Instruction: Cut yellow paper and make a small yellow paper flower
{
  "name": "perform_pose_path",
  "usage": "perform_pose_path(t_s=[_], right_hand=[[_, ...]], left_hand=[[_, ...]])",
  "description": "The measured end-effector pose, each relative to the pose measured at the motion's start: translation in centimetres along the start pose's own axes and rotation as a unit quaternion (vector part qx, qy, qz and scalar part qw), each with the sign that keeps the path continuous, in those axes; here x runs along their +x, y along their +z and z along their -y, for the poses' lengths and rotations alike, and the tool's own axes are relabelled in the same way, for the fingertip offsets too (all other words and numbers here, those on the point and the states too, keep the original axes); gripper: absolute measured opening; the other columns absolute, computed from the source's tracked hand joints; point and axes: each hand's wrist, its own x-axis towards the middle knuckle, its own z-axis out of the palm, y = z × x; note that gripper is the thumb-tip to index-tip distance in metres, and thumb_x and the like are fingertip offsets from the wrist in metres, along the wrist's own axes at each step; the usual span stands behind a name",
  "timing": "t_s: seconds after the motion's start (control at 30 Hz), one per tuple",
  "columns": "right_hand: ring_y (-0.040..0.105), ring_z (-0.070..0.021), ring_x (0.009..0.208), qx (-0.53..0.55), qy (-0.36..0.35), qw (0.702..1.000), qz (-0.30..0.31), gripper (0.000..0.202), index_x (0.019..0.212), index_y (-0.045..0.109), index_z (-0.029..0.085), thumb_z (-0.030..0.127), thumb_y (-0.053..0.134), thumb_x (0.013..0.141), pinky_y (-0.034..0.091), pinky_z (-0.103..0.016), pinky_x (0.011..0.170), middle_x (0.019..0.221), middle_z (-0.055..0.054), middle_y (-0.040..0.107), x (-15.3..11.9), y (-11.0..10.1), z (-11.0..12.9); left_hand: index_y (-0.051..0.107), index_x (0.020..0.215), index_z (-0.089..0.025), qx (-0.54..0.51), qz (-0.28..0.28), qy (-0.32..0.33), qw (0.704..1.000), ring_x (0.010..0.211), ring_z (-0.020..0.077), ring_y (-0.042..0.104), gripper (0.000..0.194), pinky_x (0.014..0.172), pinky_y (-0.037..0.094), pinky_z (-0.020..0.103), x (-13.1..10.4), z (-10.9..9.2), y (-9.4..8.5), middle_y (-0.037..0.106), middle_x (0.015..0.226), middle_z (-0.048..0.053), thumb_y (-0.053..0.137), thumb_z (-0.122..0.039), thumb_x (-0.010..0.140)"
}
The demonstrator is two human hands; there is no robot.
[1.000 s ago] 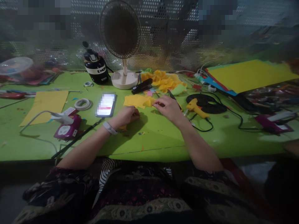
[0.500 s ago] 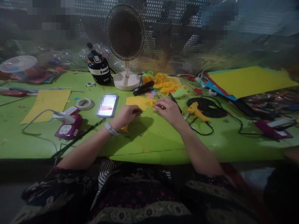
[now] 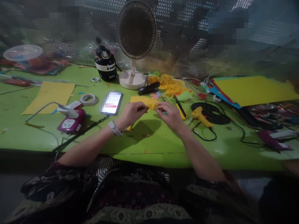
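Observation:
Between my two hands is a small crinkled piece of yellow paper (image 3: 153, 105). My left hand (image 3: 133, 114) pinches its left side, thumb and fingers pressed together. From the other side my right hand (image 3: 171, 116) grips the piece's right edge with closed fingertips. Just behind, a flat yellow sheet (image 3: 140, 99) lies on the green table, partly covered by the left hand. Another bit of yellow paper (image 3: 128, 128) shows below the left wrist. A yellow-and-black utility knife (image 3: 180, 109) lies just beyond my right hand.
To the right are a yellow glue gun (image 3: 202, 117) with its cord and a stack of coloured paper (image 3: 254, 90). A phone (image 3: 111, 103), tape roll (image 3: 88, 99) and purple power adapter (image 3: 72, 122) lie left. Behind stand a fan (image 3: 132, 79), black bottle (image 3: 105, 67), stapler (image 3: 149, 88) and crumpled yellow paper (image 3: 174, 85).
The view has shifted slightly. My left hand has moved toward my right hand, and its fingers have come onto the yellow piece, now held between both hands.

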Motion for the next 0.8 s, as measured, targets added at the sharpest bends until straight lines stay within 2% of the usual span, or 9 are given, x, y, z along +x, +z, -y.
perform_pose_path(t_s=[0.13, 0.37, 0.6, 0.8], right_hand=[[0.071, -0.0255, 0.106, -0.014, 0.002, 1.000, 0.020, 0.015, 0.090, 0.067, 0.023, 0.029, 0.057, 0.099, 0.054, -0.043, 0.094, 0.111, -0.010, 0.076, 0.0, 0.0, 0.2], [0.071, -0.0255, 0.107, -0.043, -0.021, 0.998, 0.038, 0.016, 0.094, 0.069, 0.023, 0.025, 0.054, 0.100, 0.054, -0.043, 0.095, 0.112, -0.010, 0.076, -0.1, 0.0, 0.4], [0.071, -0.0268, 0.108, -0.063, -0.021, 0.995, 0.071, 0.019, 0.098, 0.071, 0.022, 0.024, 0.052, 0.101, 0.055, -0.046, 0.095, 0.115, -0.011, 0.075, -0.1, 0.0, 0.7], [0.072, -0.0255, 0.104, -0.076, -0.036, 0.994, 0.065, 0.020, 0.097, 0.071, 0.022, 0.024, 0.052, 0.101, 0.057, -0.042, 0.091, 0.112, -0.011, 0.076, -0.1, -0.1, 0.7]], left_hand=[[0.077, 0.086, -0.017, -0.015, 0.002, -0.021, 1.000, 0.073, 0.0150, 0.071, 0.013, 0.068, 0.054, 0.026, 0.1, 0.2, 0.1, 0.080, 0.084, 0.006, 0.067, -0.025, 0.087], [0.076, 0.085, -0.016, -0.100, 0.008, -0.072, 0.992, 0.075, 0.0173, 0.075, 0.012, 0.072, 0.060, 0.030, 0.3, 1.2, 0.7, 0.079, 0.081, 0.008, 0.070, -0.026, 0.083], [0.076, 0.085, -0.014, -0.133, 0.016, -0.096, 0.986, 0.075, 0.0166, 0.076, 0.009, 0.075, 0.063, 0.031, 0.4, 1.5, 1.0, 0.079, 0.081, 0.008, 0.071, -0.021, 0.080], [0.076, 0.085, -0.014, -0.137, 0.014, -0.104, 0.985, 0.074, 0.0171, 0.076, 0.009, 0.075, 0.063, 0.032, 0.4, 1.6, 1.0, 0.079, 0.081, 0.009, 0.070, -0.019, 0.080]])
